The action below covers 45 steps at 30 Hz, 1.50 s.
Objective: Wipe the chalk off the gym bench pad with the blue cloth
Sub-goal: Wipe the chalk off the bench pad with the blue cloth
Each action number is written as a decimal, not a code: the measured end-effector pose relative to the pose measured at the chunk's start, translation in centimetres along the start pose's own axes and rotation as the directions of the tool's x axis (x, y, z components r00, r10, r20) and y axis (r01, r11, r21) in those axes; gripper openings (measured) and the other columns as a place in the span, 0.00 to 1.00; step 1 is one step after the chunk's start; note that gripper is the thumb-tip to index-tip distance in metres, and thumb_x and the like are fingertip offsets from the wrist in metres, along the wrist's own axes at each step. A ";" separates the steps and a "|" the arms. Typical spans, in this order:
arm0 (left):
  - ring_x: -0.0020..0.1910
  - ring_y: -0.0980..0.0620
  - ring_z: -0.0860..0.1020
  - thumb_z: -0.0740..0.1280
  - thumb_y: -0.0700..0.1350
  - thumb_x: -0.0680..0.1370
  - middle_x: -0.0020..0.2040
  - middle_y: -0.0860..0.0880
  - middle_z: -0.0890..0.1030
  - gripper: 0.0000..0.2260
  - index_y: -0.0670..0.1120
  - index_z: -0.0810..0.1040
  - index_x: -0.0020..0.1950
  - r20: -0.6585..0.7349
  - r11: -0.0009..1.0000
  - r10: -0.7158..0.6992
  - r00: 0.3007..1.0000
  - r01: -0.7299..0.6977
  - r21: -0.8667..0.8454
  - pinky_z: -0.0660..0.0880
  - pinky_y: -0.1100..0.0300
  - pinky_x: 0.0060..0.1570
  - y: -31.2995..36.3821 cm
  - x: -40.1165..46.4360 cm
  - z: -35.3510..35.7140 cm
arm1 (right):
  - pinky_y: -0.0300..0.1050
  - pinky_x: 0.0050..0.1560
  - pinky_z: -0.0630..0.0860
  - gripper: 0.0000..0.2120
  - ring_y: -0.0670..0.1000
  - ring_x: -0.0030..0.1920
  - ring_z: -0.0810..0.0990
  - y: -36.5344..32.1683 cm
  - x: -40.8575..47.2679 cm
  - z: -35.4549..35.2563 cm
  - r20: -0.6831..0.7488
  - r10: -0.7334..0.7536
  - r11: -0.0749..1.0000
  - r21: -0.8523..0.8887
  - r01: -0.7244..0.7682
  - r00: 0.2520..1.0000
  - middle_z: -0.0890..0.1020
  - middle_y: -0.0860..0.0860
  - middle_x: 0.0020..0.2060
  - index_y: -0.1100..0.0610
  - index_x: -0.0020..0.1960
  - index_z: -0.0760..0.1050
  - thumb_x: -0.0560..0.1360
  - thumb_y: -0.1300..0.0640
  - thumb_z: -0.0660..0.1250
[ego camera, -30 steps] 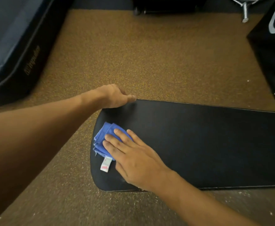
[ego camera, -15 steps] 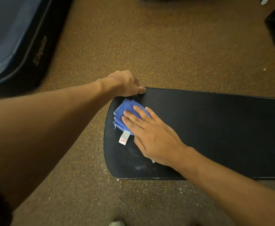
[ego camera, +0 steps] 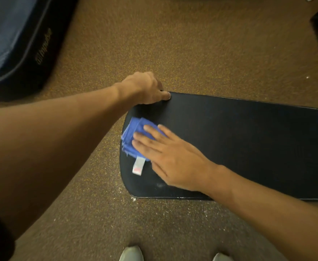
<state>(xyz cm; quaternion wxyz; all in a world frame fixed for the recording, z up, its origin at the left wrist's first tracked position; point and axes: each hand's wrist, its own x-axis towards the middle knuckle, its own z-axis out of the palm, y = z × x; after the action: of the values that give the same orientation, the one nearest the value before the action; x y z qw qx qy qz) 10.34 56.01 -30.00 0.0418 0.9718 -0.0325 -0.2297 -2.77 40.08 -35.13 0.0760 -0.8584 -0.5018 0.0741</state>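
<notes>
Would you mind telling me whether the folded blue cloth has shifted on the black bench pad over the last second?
Yes. The folded blue cloth now sits nearer the black bench pad's far edge and left hand.

A dark padded mat [ego camera: 20,59] at the upper left carries one line of pale gold lettering [ego camera: 44,45] along its side edge, preceded by a small round logo; it is blurred and seems to read "Impulse". The blue cloth [ego camera: 135,134] has a white sewn-in tag [ego camera: 139,165] with a pink mark, too small to read.
</notes>
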 end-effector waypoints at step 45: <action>0.61 0.40 0.78 0.62 0.68 0.75 0.62 0.47 0.82 0.22 0.58 0.81 0.62 -0.139 0.979 -0.122 0.983 0.097 -0.178 0.69 0.53 0.49 -0.3 -1.1 1.8 | 0.55 0.79 0.50 0.28 0.51 0.81 0.45 2.4 -3.3 -1.2 0.116 -0.100 0.995 0.010 0.100 0.988 0.55 0.50 0.81 0.55 0.81 0.55 0.81 0.52 0.51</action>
<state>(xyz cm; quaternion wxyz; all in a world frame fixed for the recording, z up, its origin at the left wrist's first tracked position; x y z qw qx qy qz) 8.57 56.25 -31.11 0.1143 0.9794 0.0442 -0.1604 -2.08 36.01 -34.29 0.0519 -0.8262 -0.5478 0.1213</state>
